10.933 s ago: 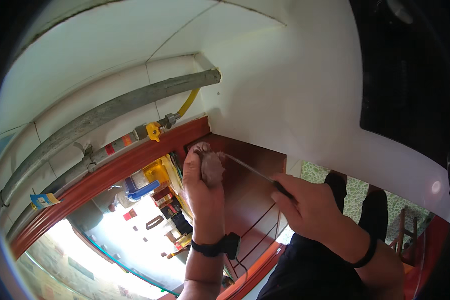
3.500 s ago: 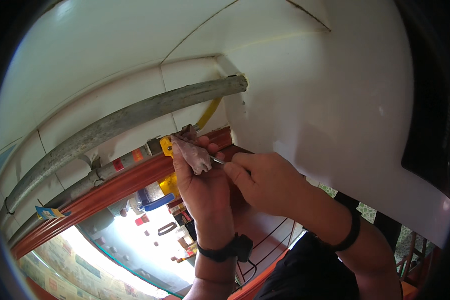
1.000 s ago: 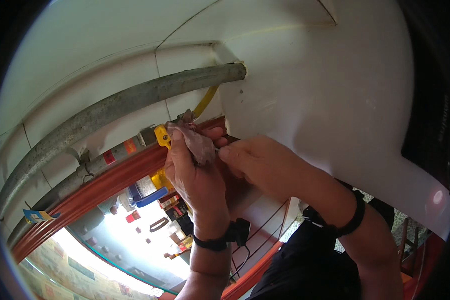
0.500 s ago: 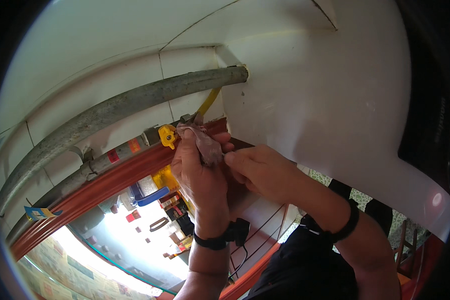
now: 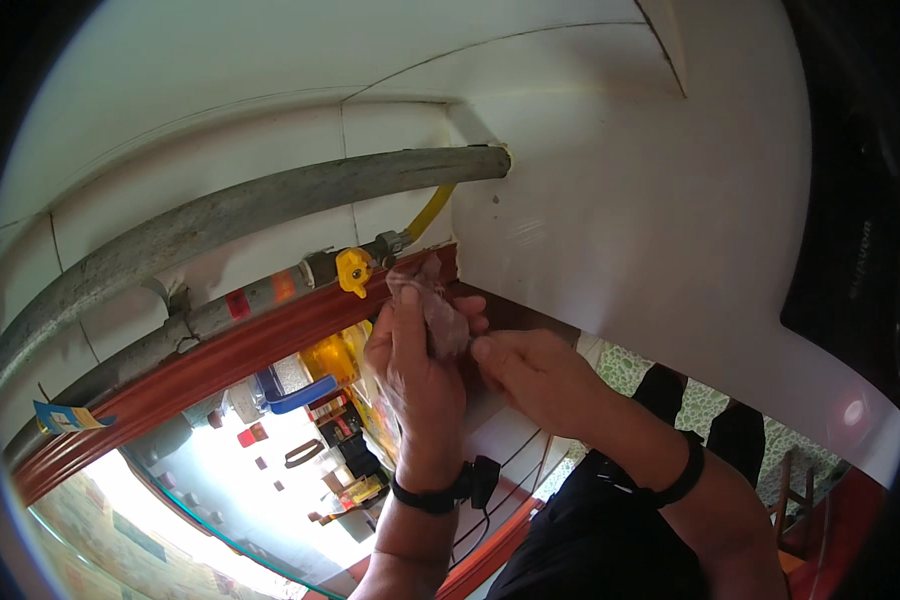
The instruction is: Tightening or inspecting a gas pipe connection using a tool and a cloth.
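Note:
My left hand [image 5: 420, 395] is closed round a crumpled, thin pinkish sheet [image 5: 442, 318], which looks like plastic film or a cloth. Its thumb presses on the top of the bundle. Beside it, my right hand [image 5: 542, 378] has thumb and finger pinched at the lower right end of the bundle. What lies between those fingertips is too small to make out. Just left of the bundle, a yellow valve handle [image 5: 353, 272] sits on a grey metal pipe [image 5: 210, 325]. A yellow hose [image 5: 432, 212] runs up from the fitting past the valve.
A thicker grey pipe [image 5: 270, 190] curves above along the tiled wall. Under the valve pipe runs a red-brown wooden ledge [image 5: 220, 362]. A white panel [image 5: 630, 220] fills the right side. Below left are a blue-handled container [image 5: 300, 393] and several small boxes; a blue-yellow tag [image 5: 68, 417] hangs far left.
The view has shifted, so pipes and hands sit slightly lower and further right. The valve's fitting and hose end show more fully beside the bundle. Both hands keep their hold.

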Motion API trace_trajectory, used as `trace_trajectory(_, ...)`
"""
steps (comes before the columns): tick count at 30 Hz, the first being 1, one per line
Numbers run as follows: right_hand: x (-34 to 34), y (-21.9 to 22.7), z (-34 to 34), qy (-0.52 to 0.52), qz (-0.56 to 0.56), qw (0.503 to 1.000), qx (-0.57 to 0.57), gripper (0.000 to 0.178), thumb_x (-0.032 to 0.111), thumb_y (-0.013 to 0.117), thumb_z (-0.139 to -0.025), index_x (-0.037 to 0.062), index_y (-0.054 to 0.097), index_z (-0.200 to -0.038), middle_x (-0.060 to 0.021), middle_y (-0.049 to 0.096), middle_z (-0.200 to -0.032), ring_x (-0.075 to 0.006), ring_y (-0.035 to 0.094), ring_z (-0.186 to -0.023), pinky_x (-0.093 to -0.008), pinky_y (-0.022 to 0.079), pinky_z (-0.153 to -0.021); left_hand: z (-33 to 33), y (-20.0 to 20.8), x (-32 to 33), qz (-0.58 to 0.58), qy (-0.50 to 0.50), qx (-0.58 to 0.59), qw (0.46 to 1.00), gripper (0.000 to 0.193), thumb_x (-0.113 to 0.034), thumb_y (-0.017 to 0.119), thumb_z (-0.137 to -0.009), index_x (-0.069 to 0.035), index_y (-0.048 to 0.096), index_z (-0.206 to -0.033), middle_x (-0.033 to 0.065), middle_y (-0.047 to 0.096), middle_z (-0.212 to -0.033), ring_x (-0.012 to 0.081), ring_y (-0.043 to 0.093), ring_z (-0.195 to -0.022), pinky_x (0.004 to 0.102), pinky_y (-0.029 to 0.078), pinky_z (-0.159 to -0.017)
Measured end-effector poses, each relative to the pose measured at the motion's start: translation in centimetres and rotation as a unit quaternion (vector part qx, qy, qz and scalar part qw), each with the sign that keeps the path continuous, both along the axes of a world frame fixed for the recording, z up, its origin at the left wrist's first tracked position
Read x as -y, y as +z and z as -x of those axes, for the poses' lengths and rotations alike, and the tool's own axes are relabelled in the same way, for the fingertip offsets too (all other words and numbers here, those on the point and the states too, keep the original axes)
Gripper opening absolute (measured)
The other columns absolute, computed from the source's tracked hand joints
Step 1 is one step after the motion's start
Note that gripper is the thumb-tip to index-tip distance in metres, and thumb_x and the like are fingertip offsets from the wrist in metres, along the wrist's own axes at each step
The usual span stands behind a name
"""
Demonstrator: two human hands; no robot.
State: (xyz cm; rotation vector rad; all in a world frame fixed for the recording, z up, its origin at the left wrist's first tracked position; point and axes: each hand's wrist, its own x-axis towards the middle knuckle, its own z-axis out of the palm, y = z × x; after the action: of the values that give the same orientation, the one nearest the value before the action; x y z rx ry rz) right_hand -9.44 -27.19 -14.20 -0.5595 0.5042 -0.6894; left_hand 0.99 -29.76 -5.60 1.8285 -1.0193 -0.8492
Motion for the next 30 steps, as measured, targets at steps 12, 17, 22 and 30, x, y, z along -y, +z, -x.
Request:
trace_trajectory(12,0.4,5.8,0.2,-0.088,0.063,0.981,-0.16,0.04,0.03,0.041,-0.11,-0.0007,0.064,-0.097,-0.0276,0.068,-0.089,-0.0489,0.065,-0.082,-0.0544,0.052,-0.074,0.5,2.1,1.5,-0.064,0.062,-0.048,0.995,0.041,-0.038,0.053,-0.106,0.001,0.065,-0.108,0.0163,0.072,-0.082,0.0203,0.067,-0.067,0.0312,0.055,-0.064)
trace_trajectory(17,0.3,6.9,0.3,-0.082,0.087,0.973,-0.199,0.04,0.03,0.041,-0.112,-0.002,0.06,-0.095,-0.0215,0.063,-0.079,-0.0405,0.061,-0.075,-0.0486,0.049,-0.073,-0.2,2.0,1.5,-0.077,0.074,-0.104,0.989,0.041,-0.045,0.052,-0.106,-0.008,0.066,-0.117,0.0085,0.069,-0.08,0.0163,0.062,-0.069,0.0295,0.051,-0.065)
trace_trajectory(22,0.2,7.2,0.2,-0.083,0.103,0.963,-0.234,0.039,0.03,0.042,-0.111,-0.0019,0.059,-0.097,-0.0275,0.065,-0.085,-0.0487,0.063,-0.083,-0.0549,0.049,-0.074,-0.6,1.8,1.6,-0.076,0.057,-0.122,0.988,0.039,-0.043,0.052,-0.106,-0.008,0.065,-0.114,0.0084,0.068,-0.081,0.0162,0.061,-0.071,0.0304,0.051,-0.067)
trace_trajectory(30,-0.6,4.5,0.8,-0.069,0.162,0.953,-0.246,0.037,0.028,0.044,-0.109,-0.0014,0.062,-0.096,-0.0254,0.067,-0.085,-0.046,0.066,-0.081,-0.0528,0.054,-0.072,-0.9,-0.6,0.0,-0.055,0.091,-0.155,0.982,0.038,-0.036,0.048,-0.107,-0.001,0.063,-0.103,0.0163,0.072,-0.084,0.0242,0.067,-0.068,0.0366,0.056,-0.068)
